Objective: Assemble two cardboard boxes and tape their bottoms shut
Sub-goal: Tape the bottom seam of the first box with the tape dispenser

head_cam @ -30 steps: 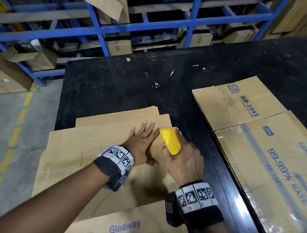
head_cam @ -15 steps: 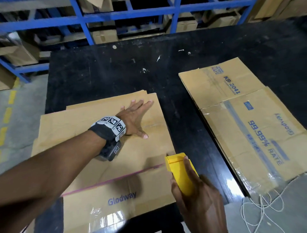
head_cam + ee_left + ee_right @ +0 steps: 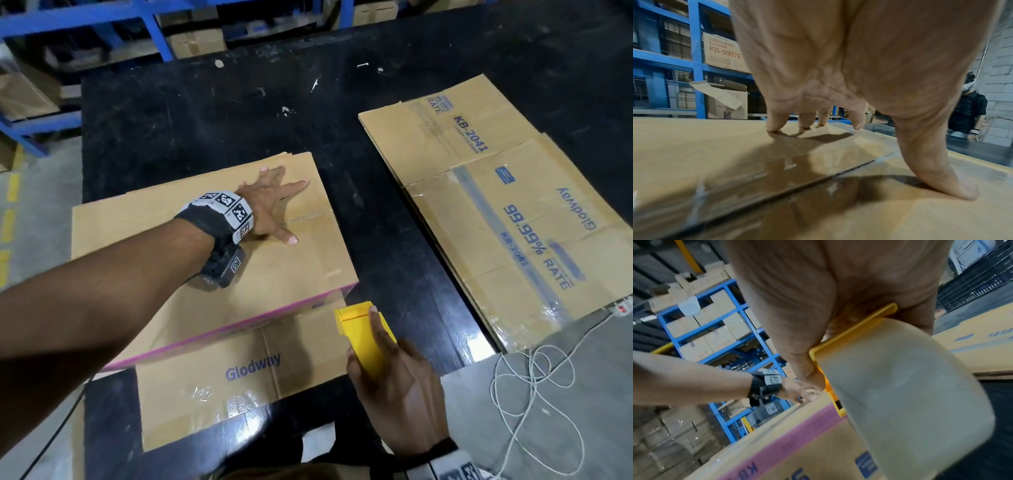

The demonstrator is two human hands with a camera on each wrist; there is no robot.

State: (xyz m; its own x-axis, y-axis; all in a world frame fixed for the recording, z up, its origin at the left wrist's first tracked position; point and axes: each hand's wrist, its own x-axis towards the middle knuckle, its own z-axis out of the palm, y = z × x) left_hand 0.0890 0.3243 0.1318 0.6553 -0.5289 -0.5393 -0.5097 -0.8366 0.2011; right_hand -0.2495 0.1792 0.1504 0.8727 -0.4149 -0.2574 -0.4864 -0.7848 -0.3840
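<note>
A brown "Glodway" cardboard box point(image 3: 219, 270) stands on the black table point(image 3: 205, 120), its closed flaps facing up. My left hand point(image 3: 270, 202) lies flat on those flaps beside the centre seam point(image 3: 797, 183), fingers spread and thumb point(image 3: 941, 178) down. At the box's near right corner my right hand point(image 3: 373, 346) grips a yellow tape dispenser point(image 3: 359, 325), just below the pink-edged top rim point(image 3: 239, 325). The roll of clear tape point(image 3: 910, 386) hangs under the right palm. A second box point(image 3: 496, 212) lies flattened on the table's right side.
Blue shelving point(image 3: 154, 34) with cartons stands behind the table. A white cord point(image 3: 531, 394) and a power strip point(image 3: 623, 306) lie on the floor to the near right. A person point(image 3: 966, 110) stands far off to the right.
My right hand has drawn the dispenser from beside the left hand back along the seam and down past the box's near top edge. The left hand stays pressed on the flaps.
</note>
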